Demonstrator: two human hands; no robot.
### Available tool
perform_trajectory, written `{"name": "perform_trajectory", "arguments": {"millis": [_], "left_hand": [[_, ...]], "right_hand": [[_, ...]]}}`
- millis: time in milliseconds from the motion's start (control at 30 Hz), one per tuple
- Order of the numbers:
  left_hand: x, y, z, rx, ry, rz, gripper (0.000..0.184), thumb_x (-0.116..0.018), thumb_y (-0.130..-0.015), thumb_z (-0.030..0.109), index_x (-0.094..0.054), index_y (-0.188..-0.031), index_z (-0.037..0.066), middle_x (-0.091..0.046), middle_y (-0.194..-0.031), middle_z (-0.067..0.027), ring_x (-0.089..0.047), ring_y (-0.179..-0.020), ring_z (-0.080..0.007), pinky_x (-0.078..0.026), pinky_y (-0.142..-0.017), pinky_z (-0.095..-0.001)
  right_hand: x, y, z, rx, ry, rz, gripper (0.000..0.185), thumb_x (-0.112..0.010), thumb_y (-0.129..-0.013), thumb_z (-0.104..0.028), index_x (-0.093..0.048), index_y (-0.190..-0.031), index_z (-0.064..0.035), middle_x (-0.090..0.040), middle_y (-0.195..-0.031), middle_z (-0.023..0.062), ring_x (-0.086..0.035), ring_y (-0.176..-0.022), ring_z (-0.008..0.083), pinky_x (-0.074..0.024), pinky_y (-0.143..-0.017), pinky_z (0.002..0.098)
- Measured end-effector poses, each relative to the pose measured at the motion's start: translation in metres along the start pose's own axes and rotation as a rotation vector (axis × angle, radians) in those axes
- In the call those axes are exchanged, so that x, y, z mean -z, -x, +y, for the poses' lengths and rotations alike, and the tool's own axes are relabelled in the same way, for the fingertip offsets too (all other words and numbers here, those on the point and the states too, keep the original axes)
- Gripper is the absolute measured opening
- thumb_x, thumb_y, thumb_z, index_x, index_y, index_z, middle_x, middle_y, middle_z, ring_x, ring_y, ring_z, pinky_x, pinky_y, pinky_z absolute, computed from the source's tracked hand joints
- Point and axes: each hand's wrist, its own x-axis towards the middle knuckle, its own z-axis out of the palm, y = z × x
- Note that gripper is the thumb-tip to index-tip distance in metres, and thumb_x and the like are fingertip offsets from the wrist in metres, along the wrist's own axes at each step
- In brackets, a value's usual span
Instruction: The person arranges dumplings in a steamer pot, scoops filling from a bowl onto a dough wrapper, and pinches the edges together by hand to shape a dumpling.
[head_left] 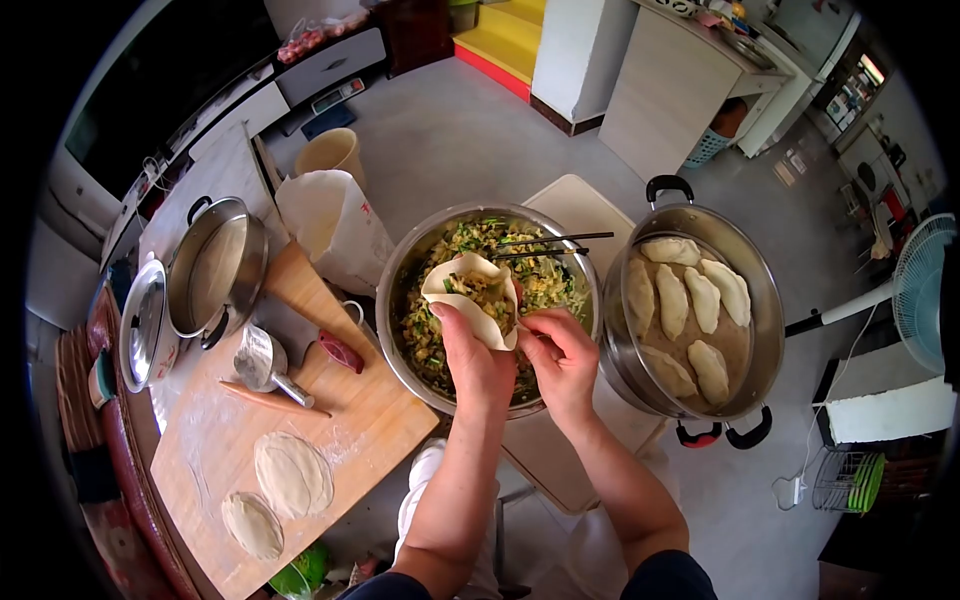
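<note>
A round dough wrapper [470, 300] with chopped filling inside rests cupped in my left hand [478, 355], its sides curled up. My right hand [560, 358] pinches the wrapper's edge at the right side. Both hands are over a large metal bowl [392, 345] of chopped green and yellow filling [545, 285]. A pair of dark chopsticks [555, 240] lies in the bowl, sticking out over its right rim. To the right, a steamer pot [640, 395] holds several folded dumplings [704, 298].
On the left, a floured wooden board [370, 430] carries dough rounds [292, 475], a rolling pin [275, 399] and a metal scoop [262, 362]. Behind it stand an empty pot [222, 270] and a white bag [335, 225]. A fan [922, 290] stands at far right.
</note>
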Motion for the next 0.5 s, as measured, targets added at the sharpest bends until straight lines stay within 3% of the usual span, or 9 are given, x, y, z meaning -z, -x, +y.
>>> {"name": "perform_trajectory", "arguments": {"millis": [200,300,400,500], "left_hand": [[0.012,-0.005,0.002,0.094,0.005,-0.239,0.08,-0.043,-0.091,0.068,-0.034,-0.148,0.012,-0.051,-0.14,-0.0094,-0.053,-0.127,-0.0295,-0.041,-0.11,-0.054],[0.011,-0.004,0.005,0.105,-0.002,-0.234,0.081,-0.045,-0.091,0.067,-0.034,-0.149,0.013,-0.053,-0.138,-0.0098,-0.055,-0.124,-0.0301,-0.044,-0.108,-0.0498],[0.012,-0.003,0.006,0.126,-0.007,-0.247,0.08,-0.045,-0.091,0.067,-0.033,-0.15,0.014,-0.055,-0.136,-0.0098,-0.057,-0.121,-0.0299,-0.045,-0.106,-0.0469],[0.011,-0.003,0.007,0.12,-0.016,-0.287,0.08,-0.045,-0.092,0.066,-0.032,-0.151,0.014,-0.054,-0.136,-0.0097,-0.056,-0.12,-0.0288,-0.046,-0.105,-0.0456]], "right_hand": [[0.01,-0.009,-0.006,0.117,0.055,0.001,0.014,-0.072,-0.087,0.003,-0.065,-0.098,0.0053,-0.063,-0.097,0.0064,-0.06,-0.081,0.0125,-0.0502,-0.071,0.0244],[0.013,-0.011,-0.012,0.109,0.083,-0.011,0.015,-0.072,-0.087,0.004,-0.064,-0.1,0.005,-0.064,-0.094,0.0058,-0.06,-0.083,0.0113,-0.0501,-0.072,0.0234],[0.009,-0.005,-0.005,-0.102,-0.113,0.023,0.018,-0.072,-0.086,0.004,-0.064,-0.103,0.0051,-0.064,-0.095,0.0058,-0.061,-0.086,0.01,-0.0502,-0.072,0.0224],[0.008,-0.006,-0.011,-0.114,-0.129,0.039,0.019,-0.071,-0.087,0.005,-0.063,-0.105,0.0054,-0.063,-0.099,0.0061,-0.061,-0.089,0.0091,-0.0503,-0.073,0.0216]]}}
